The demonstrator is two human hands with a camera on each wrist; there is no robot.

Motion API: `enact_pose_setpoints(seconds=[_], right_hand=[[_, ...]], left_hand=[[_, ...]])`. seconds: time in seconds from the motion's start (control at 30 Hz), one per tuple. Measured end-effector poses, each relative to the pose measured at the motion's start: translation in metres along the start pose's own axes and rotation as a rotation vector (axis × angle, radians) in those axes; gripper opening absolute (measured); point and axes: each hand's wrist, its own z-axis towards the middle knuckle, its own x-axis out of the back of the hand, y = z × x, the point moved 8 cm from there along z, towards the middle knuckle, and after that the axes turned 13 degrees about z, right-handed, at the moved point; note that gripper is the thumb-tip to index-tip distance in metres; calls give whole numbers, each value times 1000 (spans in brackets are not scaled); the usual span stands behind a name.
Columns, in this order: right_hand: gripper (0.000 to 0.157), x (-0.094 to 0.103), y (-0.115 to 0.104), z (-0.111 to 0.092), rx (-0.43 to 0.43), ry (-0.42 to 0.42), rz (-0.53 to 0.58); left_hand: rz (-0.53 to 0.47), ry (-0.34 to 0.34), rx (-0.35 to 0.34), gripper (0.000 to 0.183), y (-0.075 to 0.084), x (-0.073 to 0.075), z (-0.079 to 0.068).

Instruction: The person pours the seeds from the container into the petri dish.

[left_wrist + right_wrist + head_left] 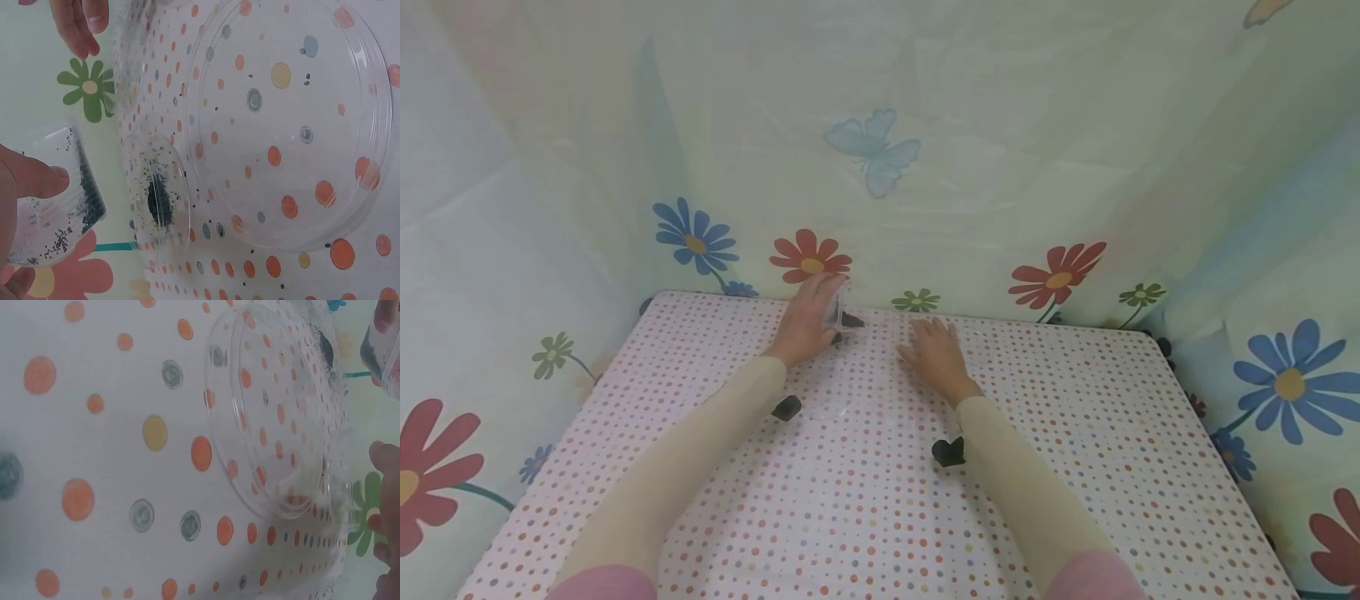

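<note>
My left hand [808, 321] holds a clear plastic cup [53, 200] above the back of the table. Small black grains [90, 187] gather along the cup's lower side and cling to its wall. Below the cup, a small clear round dish [181, 219] bears a heap of black grains [160, 200]. My right hand [936, 358] is to the right, fingers extended and holding nothing, low over the table near its back edge. A larger clear round dish [381, 94] lies in front of the small one, seen also as a clear dish [234, 419] in the right wrist view.
A dotted cloth [880, 517] covers the table. Flower-printed sheeting [970, 183] hangs right behind its back edge and at both sides. A few loose grains [307, 78] show around the large dish. Black objects [949, 452] sit beside each sleeve.
</note>
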Motion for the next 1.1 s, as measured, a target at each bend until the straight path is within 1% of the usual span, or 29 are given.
enact_pose_setpoints(seconds=[0.17,0.47,0.77,0.93,1.1], right_hand=[[63,2,2,-1,4,2,14],[64,2,8,1,6,6,6],[64,1,10,-1,-5,-2,-1],[65,-2,12,0,-18,-17,7],[66,-4,16,2,-34,-25,0]], left_hand=[[9,-6,12,89,1,0,0],[26,-19,22,86,5,-2,1],[14,-46,46,89,4,-8,2],[20,-52,41,91,5,-9,1],[10,-40,30,90,6,-10,2]])
